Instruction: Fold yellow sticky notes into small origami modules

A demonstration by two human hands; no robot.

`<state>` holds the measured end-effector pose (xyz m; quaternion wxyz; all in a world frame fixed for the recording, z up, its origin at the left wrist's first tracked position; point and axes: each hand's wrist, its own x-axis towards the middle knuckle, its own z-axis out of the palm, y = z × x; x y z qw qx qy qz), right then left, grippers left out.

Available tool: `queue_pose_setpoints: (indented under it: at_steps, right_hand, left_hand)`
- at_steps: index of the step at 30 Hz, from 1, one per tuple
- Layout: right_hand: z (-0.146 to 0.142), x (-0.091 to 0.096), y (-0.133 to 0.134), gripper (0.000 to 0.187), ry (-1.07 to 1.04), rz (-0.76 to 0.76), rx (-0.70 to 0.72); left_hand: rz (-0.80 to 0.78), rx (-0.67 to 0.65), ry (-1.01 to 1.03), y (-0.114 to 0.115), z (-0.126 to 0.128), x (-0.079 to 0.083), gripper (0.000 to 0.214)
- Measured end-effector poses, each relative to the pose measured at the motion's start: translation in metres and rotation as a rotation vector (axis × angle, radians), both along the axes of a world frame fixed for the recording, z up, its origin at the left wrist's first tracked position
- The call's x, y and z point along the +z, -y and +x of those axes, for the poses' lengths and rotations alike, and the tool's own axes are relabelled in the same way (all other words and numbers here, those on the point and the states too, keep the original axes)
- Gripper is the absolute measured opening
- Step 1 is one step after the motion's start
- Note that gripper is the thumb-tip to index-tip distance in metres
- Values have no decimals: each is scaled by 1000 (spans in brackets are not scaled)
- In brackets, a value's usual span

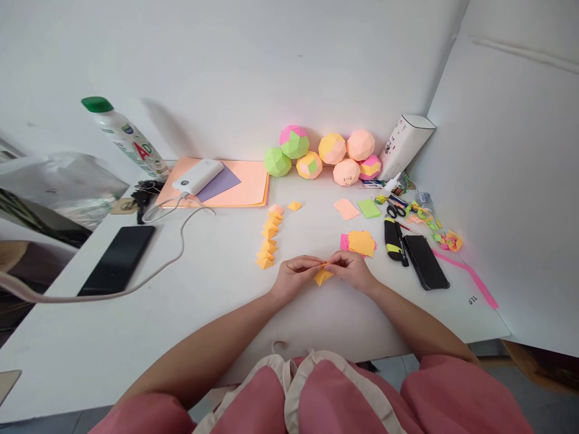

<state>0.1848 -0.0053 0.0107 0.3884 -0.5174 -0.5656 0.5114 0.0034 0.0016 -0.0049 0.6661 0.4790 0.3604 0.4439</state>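
Between both hands, low over the white table, is a small folded piece of orange paper [322, 278]. My left hand [297, 276] pinches its upper left side, and my right hand [351, 270] grips it from the right; the fingertips meet at its top edge and cover part of it. Left of the hands runs a column of folded orange paper pieces [268, 246], with a single one [294, 205] off to its right. Just beyond my right hand lies a stack of orange paper sheets [362, 243] on some pink ones [344, 242].
Several faceted paper balls [332, 148] line the wall. Peach [346, 209] and green sheets [369, 208], scissors [396, 210], a box cutter [392, 239] and a black phone [426, 261] lie right. A power bank [199, 176] with cable, a dark tablet [118, 259] and a spray bottle [129, 138] are left.
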Motion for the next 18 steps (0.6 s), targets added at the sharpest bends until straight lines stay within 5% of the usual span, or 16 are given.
queue_pose_setpoints:
  at_steps: [18]
  right_hand:
    - [1, 0, 0, 24, 85, 37, 39]
  left_hand:
    - [83, -19, -182, 1, 1, 2, 17]
